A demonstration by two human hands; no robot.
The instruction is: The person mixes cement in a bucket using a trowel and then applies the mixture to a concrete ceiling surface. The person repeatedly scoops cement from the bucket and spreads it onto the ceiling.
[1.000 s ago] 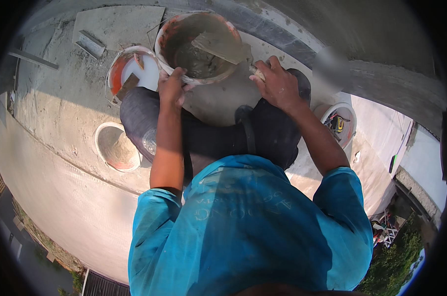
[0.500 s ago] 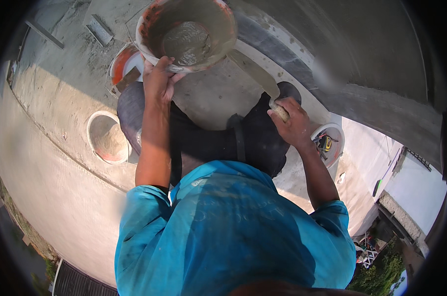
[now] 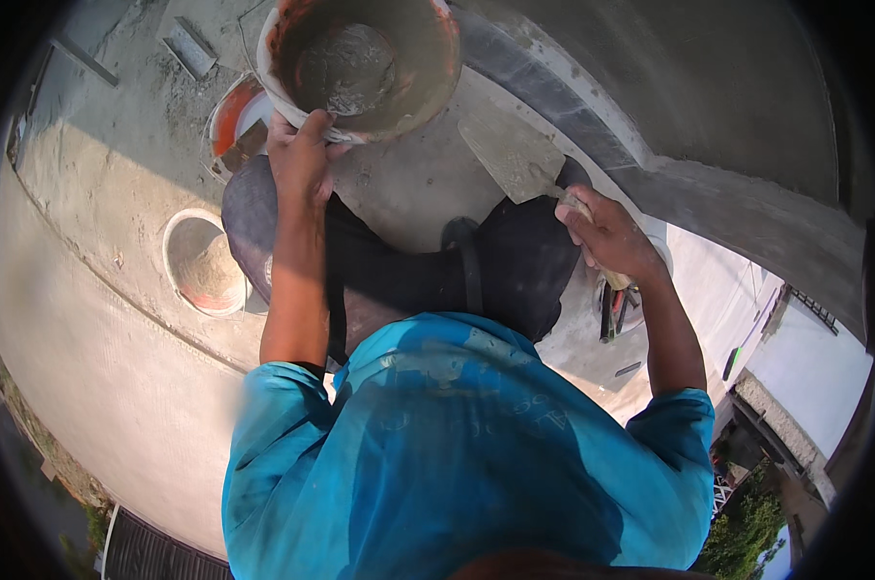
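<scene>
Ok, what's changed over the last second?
The trowel, in the right hand, has swung out from over the large bucket, rightward and lower in the view, and is now clear of it. The large bucket seems raised or tipped slightly, hiding more of the orange-lined bucket beside it. Nothing was let go: the left hand still holds the large bucket, the right hand the trowel.

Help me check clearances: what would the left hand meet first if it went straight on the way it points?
The bucket: the left hand holds its near rim, so there is no gap to cross. Past that rim would likely be the grey mix inside, though depth is hard to judge.
</scene>
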